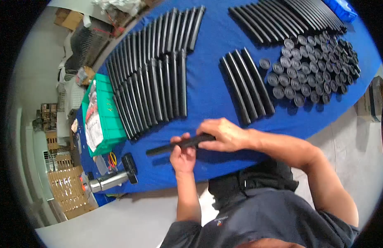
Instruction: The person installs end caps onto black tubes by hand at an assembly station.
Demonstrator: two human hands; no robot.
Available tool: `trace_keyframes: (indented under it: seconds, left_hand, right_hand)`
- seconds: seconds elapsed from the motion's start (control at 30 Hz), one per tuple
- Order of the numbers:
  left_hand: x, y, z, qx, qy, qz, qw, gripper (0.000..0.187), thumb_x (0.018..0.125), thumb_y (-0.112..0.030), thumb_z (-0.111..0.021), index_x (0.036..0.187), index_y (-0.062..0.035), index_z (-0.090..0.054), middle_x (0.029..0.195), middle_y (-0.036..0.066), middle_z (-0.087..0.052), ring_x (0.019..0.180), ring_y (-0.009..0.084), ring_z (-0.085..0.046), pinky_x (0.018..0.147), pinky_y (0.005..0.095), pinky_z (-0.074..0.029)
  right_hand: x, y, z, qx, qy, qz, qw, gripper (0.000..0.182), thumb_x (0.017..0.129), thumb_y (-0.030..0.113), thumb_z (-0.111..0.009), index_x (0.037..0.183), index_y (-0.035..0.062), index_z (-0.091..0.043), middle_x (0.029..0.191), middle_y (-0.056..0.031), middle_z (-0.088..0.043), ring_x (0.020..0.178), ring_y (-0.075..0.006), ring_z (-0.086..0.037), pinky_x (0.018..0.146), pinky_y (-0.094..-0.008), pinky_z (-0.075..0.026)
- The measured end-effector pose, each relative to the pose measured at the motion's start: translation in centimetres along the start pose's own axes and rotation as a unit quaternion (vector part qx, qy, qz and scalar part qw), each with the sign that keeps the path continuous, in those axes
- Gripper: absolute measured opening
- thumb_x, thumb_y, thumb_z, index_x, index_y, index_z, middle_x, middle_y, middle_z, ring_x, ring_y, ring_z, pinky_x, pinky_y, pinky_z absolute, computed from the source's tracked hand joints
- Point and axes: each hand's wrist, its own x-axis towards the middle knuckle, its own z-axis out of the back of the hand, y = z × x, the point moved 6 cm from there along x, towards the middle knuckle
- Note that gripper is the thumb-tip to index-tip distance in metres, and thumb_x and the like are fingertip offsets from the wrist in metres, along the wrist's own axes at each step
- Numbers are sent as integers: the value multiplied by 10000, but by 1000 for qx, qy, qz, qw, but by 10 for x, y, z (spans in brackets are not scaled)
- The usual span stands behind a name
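At the lower centre of the frame, black tube (pixel 160 150): it lay slantwise in both hands above the blue cloth (pixel 208 91), its left end free.
Left hand (pixel 184 158): fingers and thumb were curled around the tube's middle, nearly closed.
Right hand (pixel 223 134): fingers and thumb were closed over the tube's right end (the grip hid that tip).
Tube rows (pixel 183 82): they spread across the upper left in two ranks.
Four tubes (pixel 246 87): they lay right of centre, between those rows and the round black caps (pixel 296 84).
Far tubes (pixel 282 21): they lay at the upper right.
Green bin (pixel 106 111): it stood at the left, near a silver cylinder (pixel 111 181) with a black end, its kind hard to tell.
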Motion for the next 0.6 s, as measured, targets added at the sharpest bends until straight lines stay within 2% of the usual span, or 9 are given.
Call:
trace_keyframes:
  seconds: [0.07,0.13,0.23,0.37,0.47,0.6]
  left_hand:
    - [-1,0,-8,6,20,12,1000,319,922,-181,-681,1215,-87,-599,1285,239,-615,725,206,-640,611,327,-551]
    - [0,1,-9,-11,9,11,1000,303,935,-170,-666,1215,-76,-598,1294,244,-609,741,215,-646,633,336,-561]
    - [1,1,-8,-30,-8,3,1000,300,946,-158,-652,1230,-81,-598,1315,247,-599,749,219,-646,644,331,-554]
    - [0,1,-11,-27,14,13,999,305,943,-160,-655,1233,-83,-602,1314,250,-599,756,224,-646,654,334,-546]
    - [-1,1,-12,-37,21,22,999,306,931,-151,-667,1221,-73,-606,1298,264,-602,765,236,-651,672,343,-542]
    - [2,1,-12,-53,-12,15,998,311,919,-145,-681,1212,-69,-611,1281,268,-607,750,244,-654,670,351,-549]
  right_hand:
    - [1,-3,0,38,25,-90,995,349,866,298,-682,969,-32,-643,839,-249,-662,773,-412,-665,709,-483,-517]
    - [-1,-4,0,31,2,-68,997,320,862,268,-686,997,-16,-630,838,-219,-647,790,-409,-654,718,-478,-514]
    - [0,6,2,-30,-71,48,996,292,857,230,-689,1028,6,-613,837,-186,-619,798,-400,-639,725,-467,-511]
    - [0,-4,-1,4,-2,-4,1000,280,857,212,-689,1046,23,-605,835,-171,-600,797,-386,-631,709,-452,-505]
    - [1,-10,-2,28,64,-132,989,284,854,210,-692,1054,29,-604,842,-169,-597,819,-382,-637,710,-447,-504]
    - [3,2,2,-13,-75,58,995,348,862,285,-684,1025,-16,-620,775,-191,-631,730,-376,-652,669,-451,-502]
